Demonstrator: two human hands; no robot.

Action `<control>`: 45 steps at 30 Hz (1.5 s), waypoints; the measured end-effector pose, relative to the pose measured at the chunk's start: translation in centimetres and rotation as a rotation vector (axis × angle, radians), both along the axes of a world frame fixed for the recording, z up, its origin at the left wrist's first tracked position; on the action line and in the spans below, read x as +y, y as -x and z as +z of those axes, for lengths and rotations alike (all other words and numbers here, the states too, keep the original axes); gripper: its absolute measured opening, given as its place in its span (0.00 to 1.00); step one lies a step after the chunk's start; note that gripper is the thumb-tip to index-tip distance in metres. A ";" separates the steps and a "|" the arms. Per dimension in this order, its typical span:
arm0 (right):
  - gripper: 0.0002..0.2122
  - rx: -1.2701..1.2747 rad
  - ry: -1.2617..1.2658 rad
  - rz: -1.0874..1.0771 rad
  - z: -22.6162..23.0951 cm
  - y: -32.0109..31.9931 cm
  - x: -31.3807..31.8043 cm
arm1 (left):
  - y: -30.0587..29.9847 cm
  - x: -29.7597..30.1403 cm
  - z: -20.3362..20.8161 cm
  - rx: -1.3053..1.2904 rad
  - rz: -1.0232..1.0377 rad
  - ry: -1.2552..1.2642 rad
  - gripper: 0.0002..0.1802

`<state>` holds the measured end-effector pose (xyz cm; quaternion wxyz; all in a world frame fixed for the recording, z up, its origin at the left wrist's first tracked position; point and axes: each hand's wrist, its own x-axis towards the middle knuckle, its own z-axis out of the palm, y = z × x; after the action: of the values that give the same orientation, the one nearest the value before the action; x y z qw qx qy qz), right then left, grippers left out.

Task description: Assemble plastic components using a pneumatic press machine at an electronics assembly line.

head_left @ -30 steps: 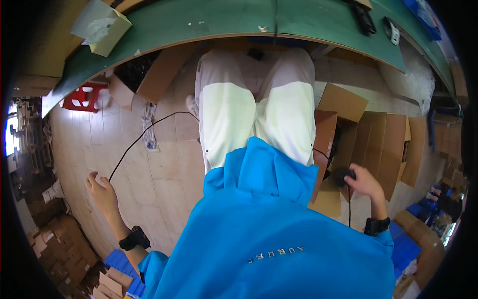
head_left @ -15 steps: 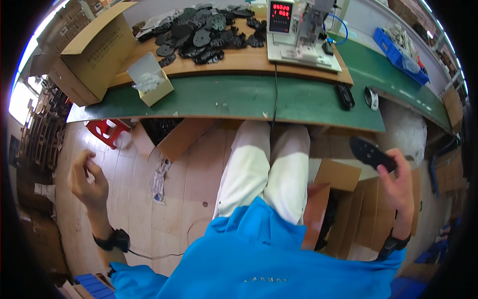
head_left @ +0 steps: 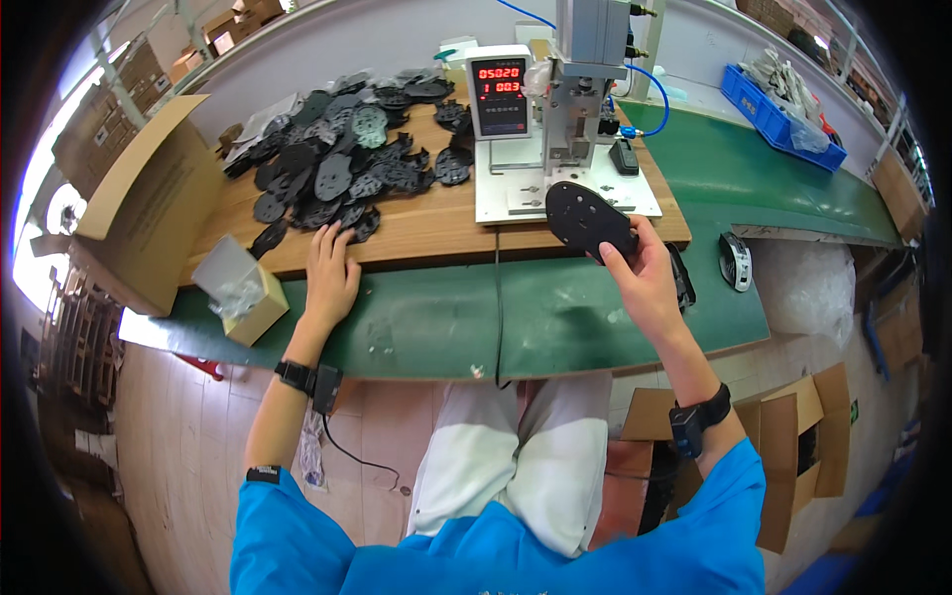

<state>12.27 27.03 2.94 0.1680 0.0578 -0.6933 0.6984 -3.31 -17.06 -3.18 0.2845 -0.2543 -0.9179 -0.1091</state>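
Note:
In my right hand point(head_left: 650, 278) is a flat black sole-shaped plate point(head_left: 587, 218) with several small holes, pinched between thumb and fingers at its right end. It is raised just in front of a bench press machine point(head_left: 583, 119) with a white base. My left hand point(head_left: 332, 273) is open, fingers stretched forward at the wooden board's front edge. Its fingertips are by the near side of a heap of black sole-like pieces point(head_left: 337, 178); whether they touch one I cannot tell.
A display box point(head_left: 501, 94) with red digits stands beside the machine. Left are a large cardboard box point(head_left: 144, 218) and a small carton point(head_left: 260, 309) holding clear plastic. A black cable point(head_left: 499, 317) crosses the green bench point(head_left: 426, 317). A blue crate point(head_left: 783, 119) sits far right.
Both hands have moved from beside my body forward over the bench. My left hand has opened out toward the heap; my right has carried the black plate to the machine's front.

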 end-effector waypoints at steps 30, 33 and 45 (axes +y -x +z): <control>0.18 0.303 -1.251 -0.575 -0.2 7.1 -0.7 | -0.7 0.3 0.4 0.218 0.028 -0.233 0.15; 0.17 0.353 -1.214 -0.616 -0.5 7.0 -0.7 | -0.7 0.4 0.7 0.177 0.011 -0.226 0.18; 0.14 0.240 -1.370 -0.458 1.9 7.8 -1.2 | -1.1 0.2 0.6 0.088 -0.143 -0.139 0.22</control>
<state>4.45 25.85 4.83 0.3110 0.0796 -0.9460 0.0445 -2.16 -16.81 -2.58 0.3330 -0.3032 -0.8743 -0.1812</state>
